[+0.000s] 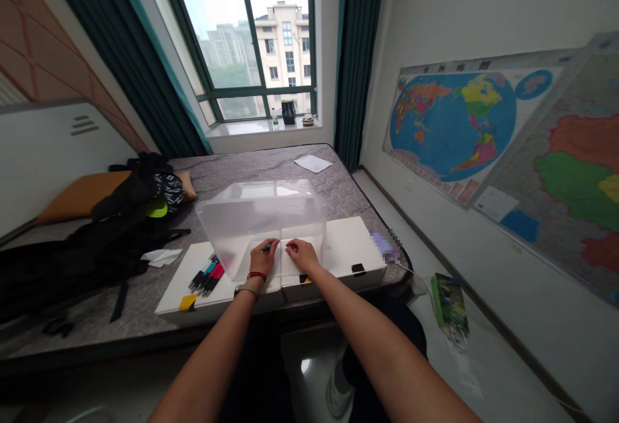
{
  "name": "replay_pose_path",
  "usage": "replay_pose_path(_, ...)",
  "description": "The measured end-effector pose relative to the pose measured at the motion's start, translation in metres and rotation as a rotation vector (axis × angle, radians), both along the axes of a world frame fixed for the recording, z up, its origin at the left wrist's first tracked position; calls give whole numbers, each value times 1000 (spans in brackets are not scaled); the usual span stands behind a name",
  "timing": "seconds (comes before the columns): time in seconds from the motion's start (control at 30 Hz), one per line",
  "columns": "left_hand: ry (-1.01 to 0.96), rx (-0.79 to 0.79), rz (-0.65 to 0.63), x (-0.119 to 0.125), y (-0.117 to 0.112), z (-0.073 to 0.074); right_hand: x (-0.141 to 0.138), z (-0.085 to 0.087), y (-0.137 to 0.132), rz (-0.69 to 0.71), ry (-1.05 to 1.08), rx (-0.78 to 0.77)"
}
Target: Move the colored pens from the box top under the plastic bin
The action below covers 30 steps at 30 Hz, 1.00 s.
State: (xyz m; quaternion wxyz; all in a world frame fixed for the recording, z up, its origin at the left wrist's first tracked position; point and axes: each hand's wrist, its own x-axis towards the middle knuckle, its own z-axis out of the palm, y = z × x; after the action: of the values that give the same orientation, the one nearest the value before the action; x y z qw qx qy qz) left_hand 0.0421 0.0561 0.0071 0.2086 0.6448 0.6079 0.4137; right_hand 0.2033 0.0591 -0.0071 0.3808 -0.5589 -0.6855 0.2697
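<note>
Two bare hands work at the near edge of a frosted, translucent plastic box (pixel 261 213), which stands at 12 o'clock from the wrists on two flat white panels (pixel 343 249) lying on a grey quilted mattress (pixel 271 165). The left hand (pixel 264 258) reaches forward, palm down, a red cord bracelet and a watch on its wrist. Its fingers (pixel 265 249) are pinched together on one small teal object (pixel 267 246), too small to identify. The right hand (pixel 302 255) is angled inward, just beside the left. Its fingers (pixel 290 249) are curled together against the box's lower edge, but whether they clamp it, I cannot tell.

At 9 o'clock, one bundle of black, teal and red marker pens (pixel 207 275) lies on the left panel, the pens too overlapped to count exactly. One yellow tab (pixel 187 302) sits at 8 o'clock, and one sheet of white paper (pixel 313 163) lies beyond the box at 1 o'clock. One pixelated object (pixel 384 247) at 3 o'clock cannot be made out.
</note>
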Motion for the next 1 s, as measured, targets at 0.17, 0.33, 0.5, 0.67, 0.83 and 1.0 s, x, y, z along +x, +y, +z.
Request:
replay_pose_path(0.17,-350,-344,-185,-11,6,6,-2,-2,-1,11,-1,-9)
replay_pose_path(0.33,-559,-463,-333,-13,6,9,-2,0,-3,65,-58,10)
replay_pose_path(0.5,-615,-491,-362,-13,6,10,-3,3,-4,72,-53,31)
replay_pose_path(0.67,-649,-495,-378,-14,7,10,-3,2,-5,43,10,-5)
replay_pose_path(0.83,-641,-510,-391,-14,7,12,-2,2,-4,32,23,6)
replay_pose_path(1.0,-642,-513,-401,-14,6,13,-1,2,-3,23,66,13)
